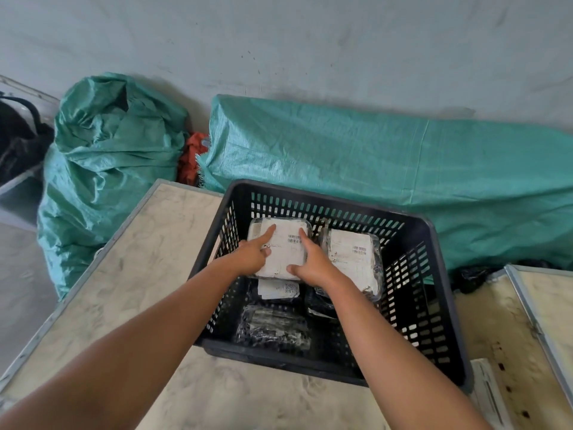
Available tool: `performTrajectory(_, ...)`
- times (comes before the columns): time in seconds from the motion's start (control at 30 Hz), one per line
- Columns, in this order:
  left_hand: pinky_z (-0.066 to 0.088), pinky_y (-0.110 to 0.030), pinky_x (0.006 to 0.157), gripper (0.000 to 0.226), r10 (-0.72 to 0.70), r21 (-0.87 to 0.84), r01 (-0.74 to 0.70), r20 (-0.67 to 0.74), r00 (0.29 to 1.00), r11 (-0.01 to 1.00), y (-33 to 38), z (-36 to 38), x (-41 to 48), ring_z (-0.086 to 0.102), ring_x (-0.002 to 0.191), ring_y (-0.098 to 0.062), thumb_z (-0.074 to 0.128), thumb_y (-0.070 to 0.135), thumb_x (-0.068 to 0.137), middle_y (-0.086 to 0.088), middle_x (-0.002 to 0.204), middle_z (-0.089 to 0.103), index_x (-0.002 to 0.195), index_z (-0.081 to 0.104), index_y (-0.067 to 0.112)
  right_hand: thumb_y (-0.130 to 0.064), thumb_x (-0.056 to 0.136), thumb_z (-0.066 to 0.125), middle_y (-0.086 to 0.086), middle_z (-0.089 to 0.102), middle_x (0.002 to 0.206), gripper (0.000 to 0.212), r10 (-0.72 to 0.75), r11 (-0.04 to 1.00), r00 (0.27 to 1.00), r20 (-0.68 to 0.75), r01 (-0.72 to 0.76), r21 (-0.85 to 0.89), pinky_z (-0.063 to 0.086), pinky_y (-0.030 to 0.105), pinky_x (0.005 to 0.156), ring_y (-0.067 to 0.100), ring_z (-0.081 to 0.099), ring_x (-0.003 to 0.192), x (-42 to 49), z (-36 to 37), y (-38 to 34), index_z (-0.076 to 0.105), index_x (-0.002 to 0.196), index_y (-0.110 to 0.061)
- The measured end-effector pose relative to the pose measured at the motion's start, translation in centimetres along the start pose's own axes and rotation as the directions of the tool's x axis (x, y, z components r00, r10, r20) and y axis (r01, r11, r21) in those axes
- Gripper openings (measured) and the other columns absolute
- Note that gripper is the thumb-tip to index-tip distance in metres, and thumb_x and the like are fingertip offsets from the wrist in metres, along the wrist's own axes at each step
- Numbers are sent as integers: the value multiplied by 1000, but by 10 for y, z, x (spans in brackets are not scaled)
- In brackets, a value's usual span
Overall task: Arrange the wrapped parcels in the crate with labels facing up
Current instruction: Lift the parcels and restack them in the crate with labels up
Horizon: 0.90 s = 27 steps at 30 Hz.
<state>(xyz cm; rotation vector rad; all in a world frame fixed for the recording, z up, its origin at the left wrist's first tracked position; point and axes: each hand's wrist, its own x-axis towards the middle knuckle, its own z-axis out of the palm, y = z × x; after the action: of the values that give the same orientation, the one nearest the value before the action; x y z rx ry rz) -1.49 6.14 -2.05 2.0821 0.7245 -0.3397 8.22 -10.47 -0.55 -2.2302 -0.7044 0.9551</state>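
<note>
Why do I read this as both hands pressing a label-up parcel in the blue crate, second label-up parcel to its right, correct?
Wrong on colour only: the crate is black, not blue. The head view shows both the left hand and right hand on the label-up parcel, with a second label-up parcel to its right.

Both bare arms stretch forward, left hand and right hand side by side, index fingers extended.

A black slotted plastic crate sits at lower centre of the frame. At its far side two clear-wrapped parcels lie side by side, white labels up: the left parcel and the right parcel. Lower down lie a partly covered labelled parcel and a dark wrapped parcel.
</note>
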Motion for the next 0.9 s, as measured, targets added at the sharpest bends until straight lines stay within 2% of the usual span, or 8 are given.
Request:
performTrajectory(0.1,45,-24,54,80,-62,63,63,-27,998,996,-9,23,10,63,89,-25,42,17,106,-27,158,20,149,-6,65,-3,94,70,13,61,136,106,76,994,997,-28,-78,-79,58,25,65,21,68,88,10,15,-2,-3,166,-30)
performTrajectory(0.2,39,-20,46,79,-28,53,30,-30,999,998,-24,36,18,57,68,-13,44,20,106,-30,152,32,151,-4,64,1,94,66,26,52,144,110,157,979,987,-36,-161,-127,39,18,41,11,55,64,22,25,-1,-9,164,-38)
performTrajectory(0.33,43,-19,46,75,-52,36,54,-41,998,998,-30,32,23,56,70,-13,46,23,106,-21,155,31,151,2,65,-4,98,65,29,29,162,111,191,959,981,22,-182,-217,39,19,45,12,56,64,27,32,1,-20,162,-35)
performTrajectory(0.43,52,-35,94,87,-57,122,54,26,998,991,-30,30,24,53,128,-29,56,22,102,-17,166,11,154,-5,56,-6,99,63,27,-2,170,107,215,937,976,44,-193,-292,48,22,66,27,67,104,28,32,3,-21,162,-25)
performTrajectory(0.5,29,-44,119,103,-66,160,50,93,993,986,-32,29,24,22,151,-34,66,21,96,-15,169,-4,155,-14,48,-6,99,62,24,-17,169,106,231,921,972,44,-204,-333,47,26,76,32,60,126,26,31,2,-21,162,-23)
performTrajectory(0.63,30,-38,116,120,-90,222,55,153,984,973,-33,26,22,18,152,-36,76,18,88,-17,166,-17,154,-21,44,-4,99,63,16,-34,165,101,230,903,973,6,-211,-374,47,26,88,31,52,137,22,33,3,-13,164,-15)
performTrajectory(0.77,38,-37,112,121,-70,251,37,122,990,967,-33,30,20,22,150,-39,77,17,88,-20,165,-19,155,-20,42,-14,98,69,16,-24,169,98,200,896,979,-26,-193,-400,44,33,109,34,42,146,20,30,6,-3,166,-11)
performTrajectory(0.9,34,-39,114,118,-44,272,25,65,997,962,-36,33,18,27,148,-39,77,21,88,-22,166,-14,157,-18,38,-18,98,70,15,-20,170,99,186,898,982,-42,-188,-398,42,35,112,35,39,148,19,30,7,-1,166,-12)
